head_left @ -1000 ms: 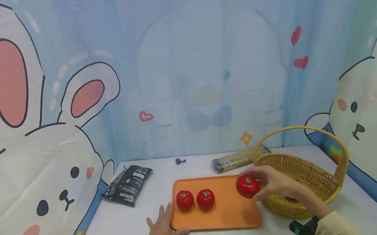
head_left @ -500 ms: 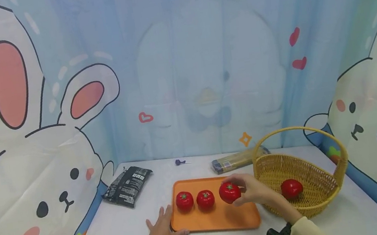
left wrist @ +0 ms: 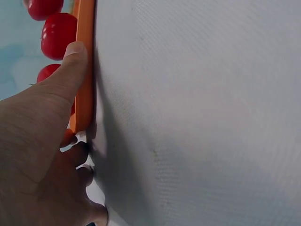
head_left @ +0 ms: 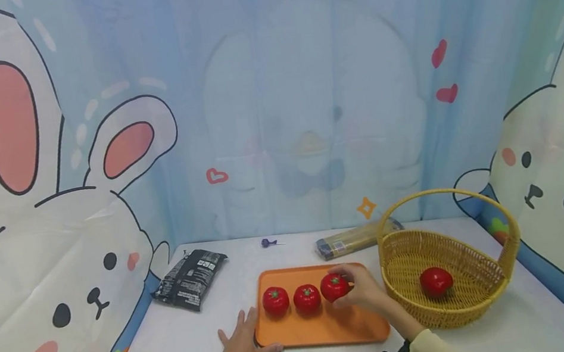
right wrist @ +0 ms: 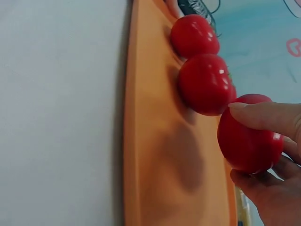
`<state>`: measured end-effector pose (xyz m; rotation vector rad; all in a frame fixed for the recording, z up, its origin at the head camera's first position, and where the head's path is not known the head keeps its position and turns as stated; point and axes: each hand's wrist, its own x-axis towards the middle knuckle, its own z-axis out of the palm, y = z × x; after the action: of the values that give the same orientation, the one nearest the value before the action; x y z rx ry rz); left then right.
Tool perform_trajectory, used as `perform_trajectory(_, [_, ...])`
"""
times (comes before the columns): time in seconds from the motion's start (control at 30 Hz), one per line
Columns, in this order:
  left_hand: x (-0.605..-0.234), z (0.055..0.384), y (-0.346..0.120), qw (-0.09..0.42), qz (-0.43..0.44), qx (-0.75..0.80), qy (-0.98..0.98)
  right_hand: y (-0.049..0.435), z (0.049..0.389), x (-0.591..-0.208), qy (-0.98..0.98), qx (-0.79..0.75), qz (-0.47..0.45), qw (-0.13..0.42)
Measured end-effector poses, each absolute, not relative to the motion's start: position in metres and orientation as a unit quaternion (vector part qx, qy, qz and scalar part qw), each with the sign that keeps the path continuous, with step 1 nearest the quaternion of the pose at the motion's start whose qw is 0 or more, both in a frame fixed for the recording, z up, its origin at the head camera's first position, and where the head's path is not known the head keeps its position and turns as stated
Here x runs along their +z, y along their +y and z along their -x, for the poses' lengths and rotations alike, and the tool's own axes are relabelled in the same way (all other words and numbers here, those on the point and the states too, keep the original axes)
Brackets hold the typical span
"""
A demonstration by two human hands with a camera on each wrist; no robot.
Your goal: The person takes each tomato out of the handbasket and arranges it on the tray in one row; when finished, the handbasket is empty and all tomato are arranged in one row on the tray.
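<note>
My right hand pinches a glossy red tomato with a green stem top between thumb and fingers, over the orange tray. In the right wrist view, this held tomato casts a shadow on the tray beneath it. Two more red tomatoes sit on the tray's left half: a middle tomato and a left tomato. My left hand lies at the tray's near left corner with fingers spread. Its thumb rests along the front wall in the left wrist view.
A yellow wicker basket with a tall handle stands right of the tray, holding one red tomato. A black package lies at the back left. Behind the tray are a long wrapped packet and a small purple-headed item.
My right hand has carried the tomato leftward from the basket side of the tray to close beside the middle tomato. The tomato in the basket has come into view. My left hand has stayed put.
</note>
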<state>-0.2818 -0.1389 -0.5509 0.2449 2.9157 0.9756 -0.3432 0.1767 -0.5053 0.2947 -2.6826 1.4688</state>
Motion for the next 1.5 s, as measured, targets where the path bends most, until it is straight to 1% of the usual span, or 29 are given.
perform_trajectory(0.27, [-0.553,0.282,-0.14,0.014,-0.082,0.296,0.952,0.173,0.345,-0.52,-0.869,0.486,-0.081,0.036])
perform_trajectory(0.8, [-0.557,0.285,-0.139,0.019,-0.075,0.294,0.953,0.178,0.348,-0.537,-0.872,0.484,-0.063,0.028])
perform_trajectory(1.5, [-0.551,0.283,-0.139,0.021,-0.074,0.287,0.955,0.177,0.355,-0.538,-0.863,0.501,-0.067,0.002])
